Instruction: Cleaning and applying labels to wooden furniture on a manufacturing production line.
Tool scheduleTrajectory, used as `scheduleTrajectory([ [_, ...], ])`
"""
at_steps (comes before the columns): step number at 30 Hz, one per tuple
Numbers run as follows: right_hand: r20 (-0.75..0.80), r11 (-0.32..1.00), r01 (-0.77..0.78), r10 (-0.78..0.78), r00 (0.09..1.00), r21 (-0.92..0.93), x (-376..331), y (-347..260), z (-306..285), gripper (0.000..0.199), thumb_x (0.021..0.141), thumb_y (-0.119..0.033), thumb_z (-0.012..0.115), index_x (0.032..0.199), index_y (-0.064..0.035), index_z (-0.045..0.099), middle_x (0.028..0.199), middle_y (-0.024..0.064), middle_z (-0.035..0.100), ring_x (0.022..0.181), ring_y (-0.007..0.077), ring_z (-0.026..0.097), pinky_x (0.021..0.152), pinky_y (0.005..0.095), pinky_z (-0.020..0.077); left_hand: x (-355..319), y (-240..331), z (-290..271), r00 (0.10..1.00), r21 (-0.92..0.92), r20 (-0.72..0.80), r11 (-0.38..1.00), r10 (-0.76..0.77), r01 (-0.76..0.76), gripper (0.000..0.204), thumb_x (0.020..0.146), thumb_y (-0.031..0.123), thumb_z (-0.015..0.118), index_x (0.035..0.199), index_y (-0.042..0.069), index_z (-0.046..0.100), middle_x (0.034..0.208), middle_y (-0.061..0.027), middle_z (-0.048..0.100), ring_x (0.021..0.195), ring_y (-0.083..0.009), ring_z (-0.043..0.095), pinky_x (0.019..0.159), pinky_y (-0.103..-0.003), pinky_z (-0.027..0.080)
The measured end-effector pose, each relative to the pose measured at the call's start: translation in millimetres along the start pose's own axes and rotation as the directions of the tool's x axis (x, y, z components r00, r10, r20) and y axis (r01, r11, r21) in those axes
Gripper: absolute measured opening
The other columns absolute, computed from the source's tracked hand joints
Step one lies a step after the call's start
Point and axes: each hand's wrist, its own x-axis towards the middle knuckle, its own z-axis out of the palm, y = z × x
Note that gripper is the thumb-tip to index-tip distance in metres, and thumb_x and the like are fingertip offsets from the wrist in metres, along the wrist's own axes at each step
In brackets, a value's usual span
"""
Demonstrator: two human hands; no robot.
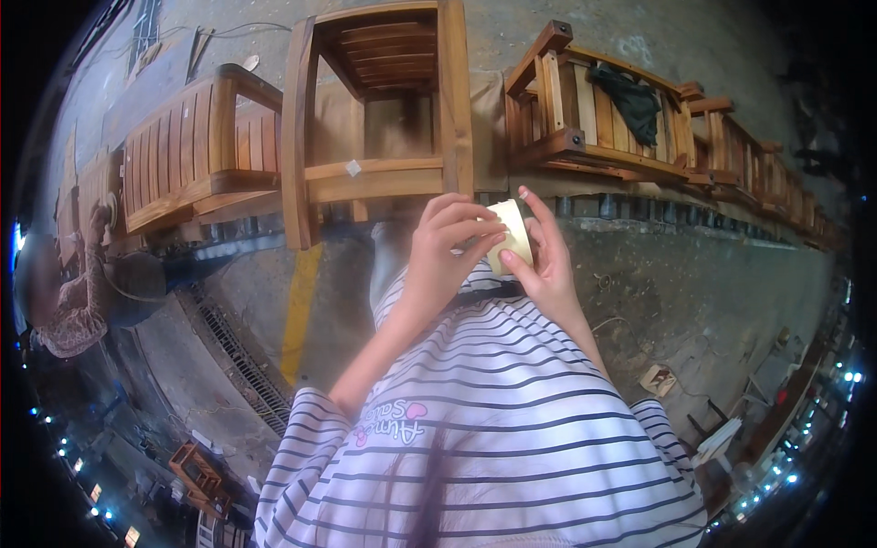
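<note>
A stained grey concrete floor (676, 283) spreads through the room, crossed on the left by a painted yellow stripe (301, 315) and a long, dark, slotted strip (233, 352). Beyond the hands runs a line with dark, short, cylindrical rollers (607, 206) along its near edge, bearing a row of brown slatted wooden furniture. Straight ahead stands an open-framed brown wooden chair (375, 187) with a small pale diamond-shaped sticker (353, 168) on its front rail; to its right is a tipped brown slatted wooden chair (545, 151) with a crumpled dark green cloth (630, 105) on it. At far left a co-worker in a patterned sleeve (73, 315) is beside the furniture, and small bright lights dot the dark rim.

The pale yellow, round-edged, roll-like piece (513, 248) is in front of the person's waist, clear of the floor. The right hand (550, 265) is clamped on it, thumb on the near side. The left hand (449, 239) has its fingertips against the pale surface; whether they pinch anything, I cannot tell. The piece's pale surface turns toward the left hand, its longer visible axis running away from the body, the far end leaning slightly left
</note>
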Motion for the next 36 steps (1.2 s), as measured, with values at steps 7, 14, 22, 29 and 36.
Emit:
scheduleTrajectory([
  [7, -0.143, 0.979, 0.022, -0.052, 0.988, -0.201, -12, 1, 10, 0.032, 0.083, 0.004, 0.062, 0.115, 0.0003, 0.061, 0.104, 0.0151, 0.068, 0.096, 0.0215, 0.067, 0.082, 0.03, 0.0519, -15, 3, 8, 0.984, 0.139, -0.099, 0.981, 0.148, -0.134, 0.018, 0.071, 0.003, 0.077, 0.087, 0.01, 0.074, 0.089, 0.0004, 0.068, 0.092, -0.0253, 0.052, 0.079, -0.035, 0.046],
  [14, -0.192, 0.942, -0.038, -0.028, 0.981, -0.332, -14, 8, 7, 0.022, 0.083, 0.0, 0.064, 0.105, 0.0006, 0.063, 0.093, 0.0155, 0.068, 0.085, 0.0233, 0.068, 0.075, 0.0305, 0.0513, -25, 3, 13, 0.99, 0.028, -0.132, 0.998, 0.058, -0.055, 0.017, 0.071, 0.001, 0.077, 0.086, 0.009, 0.075, 0.088, -0.0011, 0.068, 0.092, -0.0237, 0.054, 0.079, -0.034, 0.047],
  [22, -0.177, 0.898, 0.0, -0.087, 0.98, -0.441, -13, 9, 8, 0.01, 0.089, -0.008, 0.065, 0.09, 0.0, 0.059, 0.082, 0.0159, 0.065, 0.072, 0.0294, 0.066, 0.064, 0.0347, 0.0492, -25, -6, 28, 0.98, -0.093, -0.154, 0.989, -0.127, 0.114, 0.009, 0.077, 0.006, 0.074, 0.087, 0.006, 0.074, 0.091, -0.0047, 0.07, 0.092, -0.0239, 0.056, 0.081, -0.034, 0.046],
  [29, -0.178, 0.9, 0.029, -0.118, 0.977, -0.434, -7, 1, 10, 0.01, 0.09, -0.008, 0.062, 0.09, 0.0001, 0.056, 0.08, 0.0181, 0.063, 0.072, 0.0335, 0.065, 0.063, 0.0373, 0.0492, -19, 5, 34, 0.94, -0.214, -0.253, 0.961, -0.229, 0.176, 0.007, 0.08, 0.006, 0.073, 0.087, 0.003, 0.073, 0.092, -0.0076, 0.07, 0.095, -0.0232, 0.056, 0.084, -0.034, 0.045],
  [36, -0.216, 0.922, 0.059, -0.151, 0.965, -0.383, 2, -8, 9, 0.011, 0.091, -0.008, 0.063, 0.088, 0.0009, 0.056, 0.078, 0.0147, 0.063, 0.07, 0.0207, 0.062, 0.065, 0.0307, 0.047, -3, 13, 34, 0.94, -0.068, -0.339, 0.997, -0.048, 0.027, 0.005, 0.081, 0.0, 0.072, 0.085, -0.001, 0.069, 0.091, -0.006, 0.067, 0.09, -0.0205, 0.057, 0.083, -0.031, 0.045],
])
